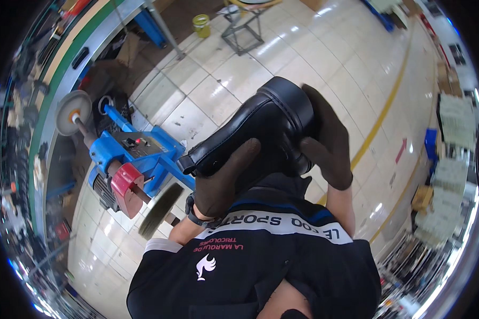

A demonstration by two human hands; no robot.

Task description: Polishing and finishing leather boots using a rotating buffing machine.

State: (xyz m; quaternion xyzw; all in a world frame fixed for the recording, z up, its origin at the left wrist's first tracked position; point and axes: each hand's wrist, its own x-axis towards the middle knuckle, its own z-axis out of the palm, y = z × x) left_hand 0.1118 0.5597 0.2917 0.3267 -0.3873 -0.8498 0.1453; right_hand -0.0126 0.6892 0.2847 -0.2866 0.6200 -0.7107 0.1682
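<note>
A shiny black leather boot (255,119) is held up in front of my chest, its shaft pointing left and its thick black sole turned up to the right. A pull loop shows at the shaft's left end. My left hand (223,173), in a dark brown glove, grips the shaft from the near side, thumb along the leather. The right hand (330,138), gloved the same way, clasps the boot at the sole end; its fingertips are partly hidden behind the boot. A watch (194,211) sits on my left wrist.
Close by on the left stands a blue polishing machine (154,151) with a grey wheel (73,112) and a greenish wheel (160,210) near my left forearm. Beyond it runs a green-edged workbench (50,101). A yellow bucket (201,25) and a metal stand (242,32) are farther off.
</note>
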